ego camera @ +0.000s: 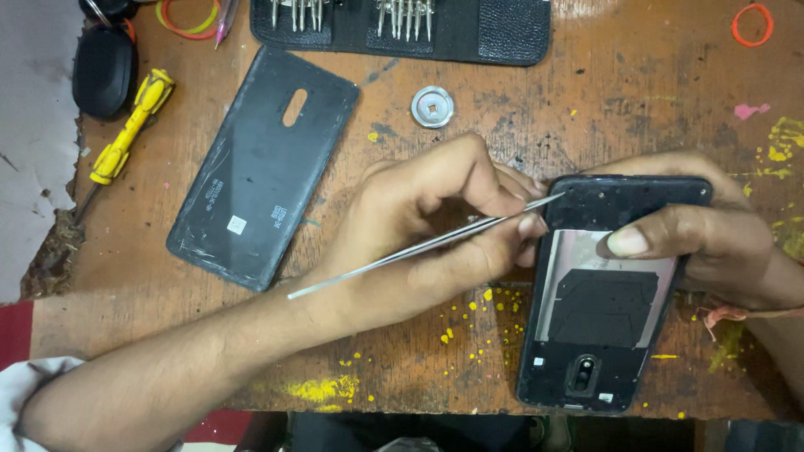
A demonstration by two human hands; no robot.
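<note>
Left hand [419,226] pinches thin metal tweezers [427,243], tips at the top corner of the opened phone [607,293]; right hand [703,238] clamps that phone flat on the wooden table [586,100], thumb across its frame. A slip could gouge the exposed board, and a loose screw could roll off among the paint specks. The back cover [264,163] lies well apart.

left hand [419,226] pinched shut; right hand [695,234] curled, thumb extended
</note>
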